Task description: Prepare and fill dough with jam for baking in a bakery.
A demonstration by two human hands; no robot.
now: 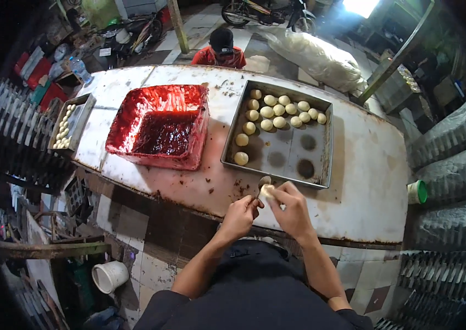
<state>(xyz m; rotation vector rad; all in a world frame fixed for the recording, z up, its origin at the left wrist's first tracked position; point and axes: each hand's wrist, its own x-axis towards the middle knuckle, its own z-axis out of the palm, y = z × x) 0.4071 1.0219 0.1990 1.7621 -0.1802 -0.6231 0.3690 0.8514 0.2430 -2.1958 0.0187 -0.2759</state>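
Observation:
Close to the table's near edge, my left hand (238, 216) is closed on a small metal utensil that looks like a spoon (265, 180), its rounded end pointing up and away. Right beside it, my right hand (292, 210) pinches a pale lump of dough (267, 192) at the utensil. Whether dough and metal touch, I cannot tell. Just beyond my hands lies a square metal tray (325, 160) with several round dough balls (266, 112) along its left and far parts. Left of the tray stands a red tub (204, 124) holding a dark red, glossy filling (166, 133).
A smaller tray (83, 118) of dough balls sits at the table's left end. Dark crumbs dot the white tabletop (368, 165). Across the table is a person in a red shirt (219, 57). A white bucket (110, 276) lies on the floor; stacked trays (453, 126) line the right.

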